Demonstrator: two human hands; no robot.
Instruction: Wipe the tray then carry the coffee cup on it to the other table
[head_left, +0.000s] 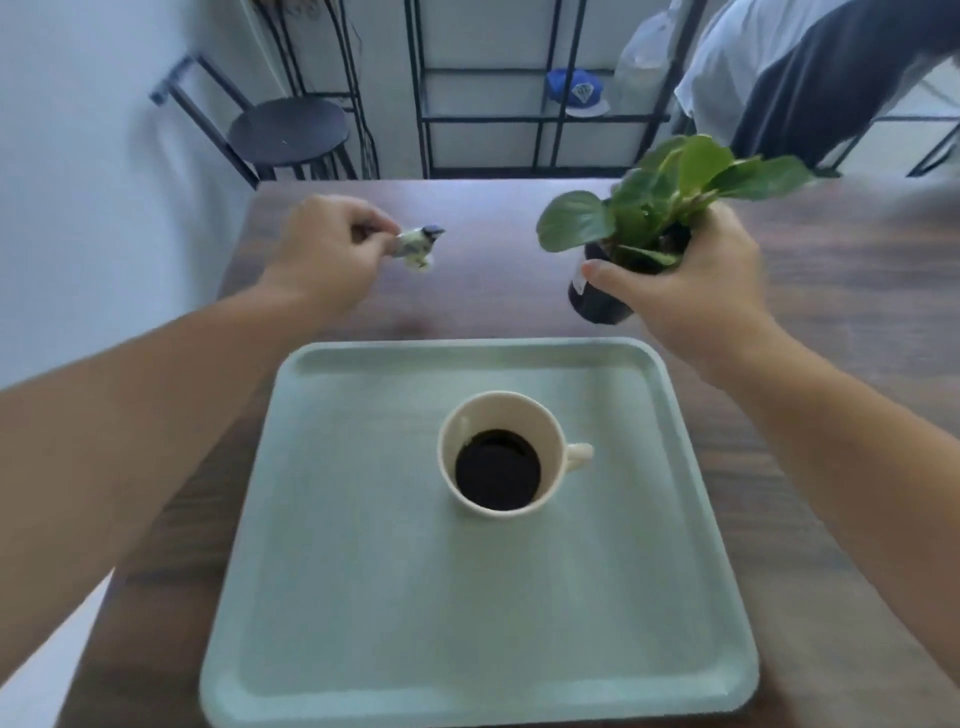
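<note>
Both hands are out over the far half of the table (519, 312), beyond the tray. The left hand (322, 254) is curled closed, its fingers pinching the tail end of a small bird figurine (420, 246), pale with a dark blue head; the bird points right, and blur makes it unclear whether its base touches the wood. The right hand (691, 291) is wrapped around a small dark pot (592, 296) holding a leafy green plant (670, 197), thumb across the pot's front and the other fingers hidden behind it. The pot is tilted, its top leaning toward the right, and its bottom appears just above or at the table surface; which one cannot be told.

The pale green tray (363, 597) lies flat on the dark wood table, nearer the camera than both hands, its far edge just below the pot. 1 cream coffee cup (501, 452) stands upright slightly above the tray's middle, handle pointing right, with dark coffee low inside it. The rest of the tray surface shows bare.

Behind the table stand a round black stool (288, 130) at the left and a black-framed shelf (540, 122) with a blue cap (574, 93) on it.
</note>
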